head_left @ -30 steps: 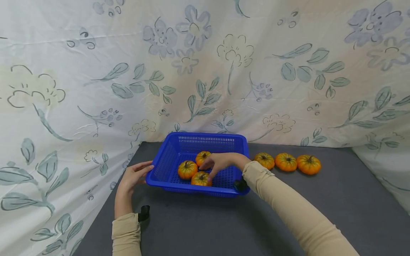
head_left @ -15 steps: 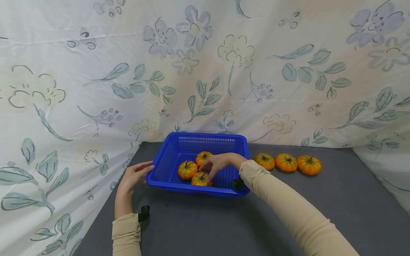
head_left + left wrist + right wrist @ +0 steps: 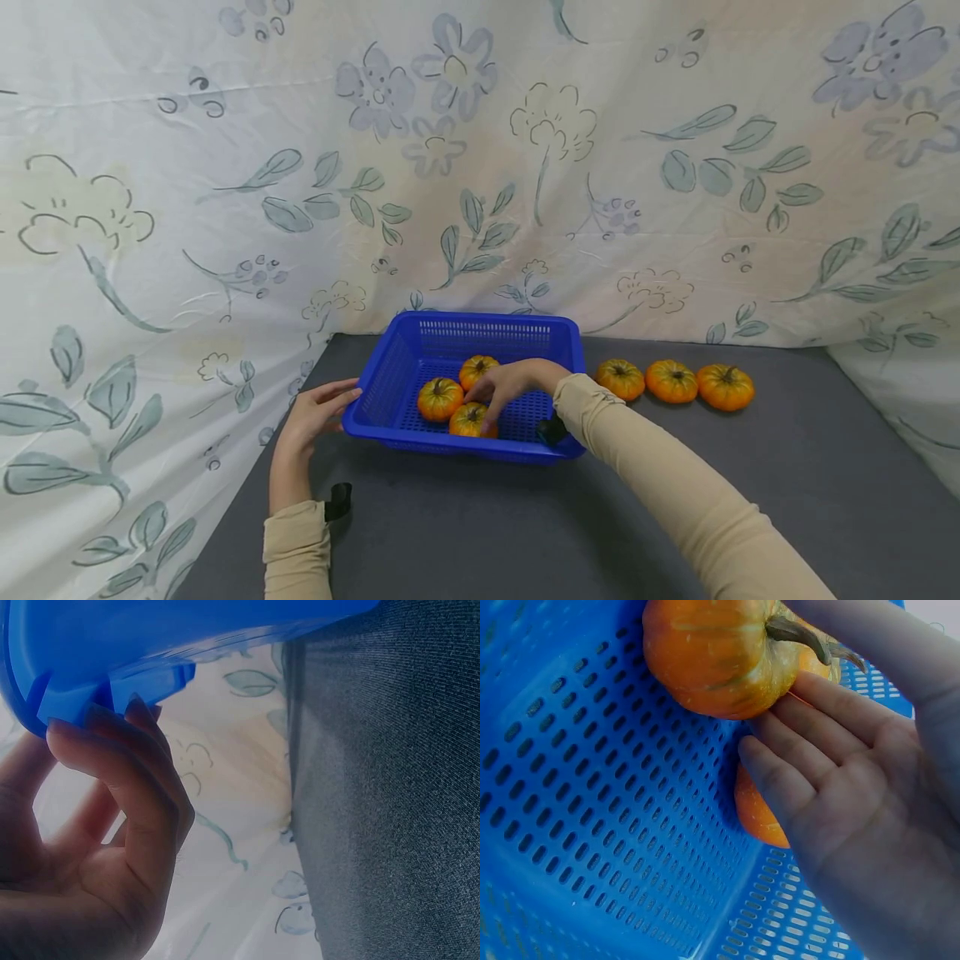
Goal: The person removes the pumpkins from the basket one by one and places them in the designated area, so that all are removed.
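A blue plastic basket (image 3: 420, 440) with slotted walls stands on the table, three small orange pumpkins inside. My left hand (image 3: 311, 417) grips its left end; in the left wrist view the fingers (image 3: 142, 791) curl up under the basket's rim (image 3: 22, 682). Inside the basket, my right hand (image 3: 513, 382) holds the front pumpkin (image 3: 467, 419) between thumb and fingers. The right wrist view shows that pumpkin's brown stem near the thumb and the fingers along its far side. Beside it lie the left pumpkin (image 3: 440, 400) and the back pumpkin (image 3: 476, 367).
Right of the basket, three more pumpkins sit in a row: one partly behind the right sleeve (image 3: 620, 378), a middle pumpkin (image 3: 671, 382) and an end pumpkin (image 3: 725, 387). A floral cloth (image 3: 480, 167) hangs behind the dark grey table (image 3: 465, 525).
My right wrist and forearm have shifted slightly left, while the fingers stay at the front pumpkin. The left hand and basket have not visibly moved.
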{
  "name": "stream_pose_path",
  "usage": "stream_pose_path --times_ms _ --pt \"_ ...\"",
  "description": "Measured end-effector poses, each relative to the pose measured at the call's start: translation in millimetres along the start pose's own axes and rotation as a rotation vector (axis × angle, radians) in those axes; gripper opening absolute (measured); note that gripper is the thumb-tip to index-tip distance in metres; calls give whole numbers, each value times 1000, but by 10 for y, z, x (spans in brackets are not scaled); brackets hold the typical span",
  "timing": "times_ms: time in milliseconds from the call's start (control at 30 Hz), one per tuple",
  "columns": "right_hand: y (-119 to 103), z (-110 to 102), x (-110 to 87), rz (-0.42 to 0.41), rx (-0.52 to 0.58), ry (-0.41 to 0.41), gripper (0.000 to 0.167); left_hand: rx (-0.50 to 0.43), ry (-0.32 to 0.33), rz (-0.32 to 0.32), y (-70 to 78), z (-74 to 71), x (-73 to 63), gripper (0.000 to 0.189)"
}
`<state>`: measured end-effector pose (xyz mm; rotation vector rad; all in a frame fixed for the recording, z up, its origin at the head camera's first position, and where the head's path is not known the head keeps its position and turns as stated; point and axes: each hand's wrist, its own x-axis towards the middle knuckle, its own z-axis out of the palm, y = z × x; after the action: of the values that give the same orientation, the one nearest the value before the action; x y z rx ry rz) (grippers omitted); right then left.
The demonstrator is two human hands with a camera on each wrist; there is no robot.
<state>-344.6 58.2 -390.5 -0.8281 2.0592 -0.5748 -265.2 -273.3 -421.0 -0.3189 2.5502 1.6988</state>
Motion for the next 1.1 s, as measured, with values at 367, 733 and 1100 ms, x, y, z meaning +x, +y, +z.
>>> stream_pose_path --times_ms 367,733,1100 --pt "6 -7 32 5 28 -24 69 -8 5 -3 8 -1 -2 60" --pt "25 13 78 35 63 -42 69 7 6 0 15 2 0 60" --pt "25 19 87 34 56 -52 69 2 2 -4 3 -6 -3 59"
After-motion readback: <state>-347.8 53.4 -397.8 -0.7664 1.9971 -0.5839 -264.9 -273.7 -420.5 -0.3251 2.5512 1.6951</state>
